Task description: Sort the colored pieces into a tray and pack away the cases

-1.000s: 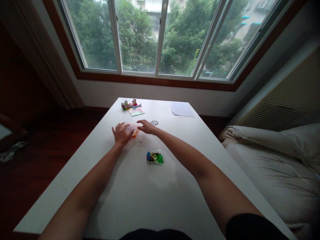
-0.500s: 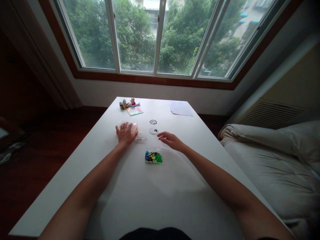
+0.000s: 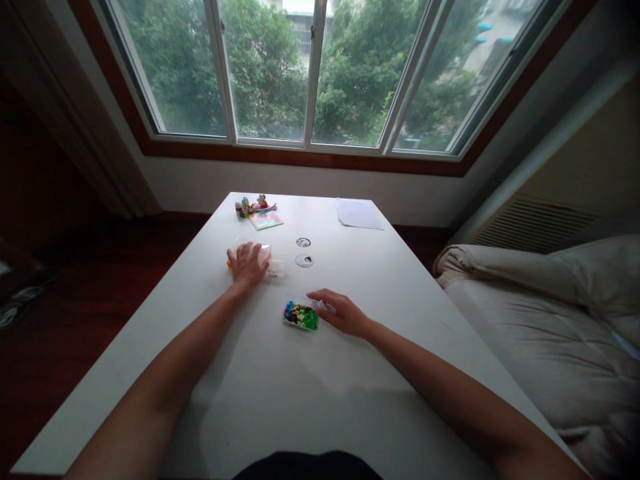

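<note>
My left hand rests with spread fingers on a clear plastic container that has pink and orange tones, at the table's left. Much of that container is hidden under the hand. A small clear lid or tray lies beside its thumb. Near the middle stands a clear plastic box full of small toy bricks in blue, yellow, brown and green, its clear lid raised at the back. My right hand has its thumb and fingers closed on the right edge of this box, by the lid.
Two round black-and-white discs lie one behind the other on the white table. Small toy figures and a pastel card sit at the back left. Paper sheets lie at the back right. A sofa borders the right side.
My right hand has come down from beside the discs to the brick box and taken its right edge. The box has turned slightly. My left hand stays on the container.
</note>
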`<state>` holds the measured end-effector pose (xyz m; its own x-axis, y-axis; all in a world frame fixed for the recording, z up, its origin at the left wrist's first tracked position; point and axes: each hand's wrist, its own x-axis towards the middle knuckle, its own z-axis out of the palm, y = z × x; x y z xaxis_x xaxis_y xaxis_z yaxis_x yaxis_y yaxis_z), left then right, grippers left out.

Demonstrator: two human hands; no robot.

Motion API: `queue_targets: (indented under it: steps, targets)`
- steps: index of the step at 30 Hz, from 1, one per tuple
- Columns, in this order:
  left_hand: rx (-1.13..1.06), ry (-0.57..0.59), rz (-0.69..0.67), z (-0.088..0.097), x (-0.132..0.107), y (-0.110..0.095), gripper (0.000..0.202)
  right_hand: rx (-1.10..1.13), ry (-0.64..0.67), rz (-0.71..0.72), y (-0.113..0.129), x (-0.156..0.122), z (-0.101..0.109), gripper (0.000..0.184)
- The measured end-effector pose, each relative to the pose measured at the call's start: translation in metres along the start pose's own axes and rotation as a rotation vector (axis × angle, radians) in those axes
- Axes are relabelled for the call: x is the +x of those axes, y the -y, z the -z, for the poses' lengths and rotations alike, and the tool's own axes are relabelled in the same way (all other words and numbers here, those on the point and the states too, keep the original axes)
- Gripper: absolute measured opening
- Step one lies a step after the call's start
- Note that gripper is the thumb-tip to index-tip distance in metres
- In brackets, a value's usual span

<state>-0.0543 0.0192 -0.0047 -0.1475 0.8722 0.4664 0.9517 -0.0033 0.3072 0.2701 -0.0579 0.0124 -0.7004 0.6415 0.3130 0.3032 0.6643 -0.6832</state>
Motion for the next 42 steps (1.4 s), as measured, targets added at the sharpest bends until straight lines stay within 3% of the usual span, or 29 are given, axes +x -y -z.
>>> queue_targets:
  steps: [7, 13, 19, 23, 28, 31, 37, 42]
  targets:
    - [0.007, 0.018, 0.000, 0.009, 0.001, 0.018, 0.048, 0.103, 0.045, 0.080, 0.010, 0.012, -0.004, 0.060]
    - [0.032, -0.004, 0.037, 0.017, 0.000, 0.035, 0.047, 0.281, 0.011, -0.058, 0.012, 0.016, -0.021, 0.054]
    - [0.021, 0.010, 0.024, 0.021, 0.001, 0.049, 0.048, -0.016, 0.041, 0.005, 0.028, 0.011, -0.031, 0.041]
    - [0.007, -0.006, 0.014, 0.021, 0.000, 0.049, 0.047, -0.217, -0.011, 0.033, 0.013, 0.018, -0.036, 0.037]
    - [0.038, 0.007, 0.036, 0.022, -0.001, 0.044, 0.047, -0.361, -0.110, -0.062, -0.026, 0.050, -0.030, 0.035]
    - [0.038, 0.007, 0.042, 0.022, -0.001, 0.044, 0.048, -0.414, -0.105, -0.084, -0.040, 0.077, -0.029, 0.036]
    - [0.020, -0.015, 0.014, 0.021, -0.001, 0.048, 0.048, -0.472, -0.218, -0.163, -0.051, 0.135, -0.044, 0.035]
    - [0.019, 0.001, -0.009, 0.026, -0.001, 0.046, 0.052, -0.411, -0.239, -0.165, -0.055, 0.177, -0.064, 0.034]
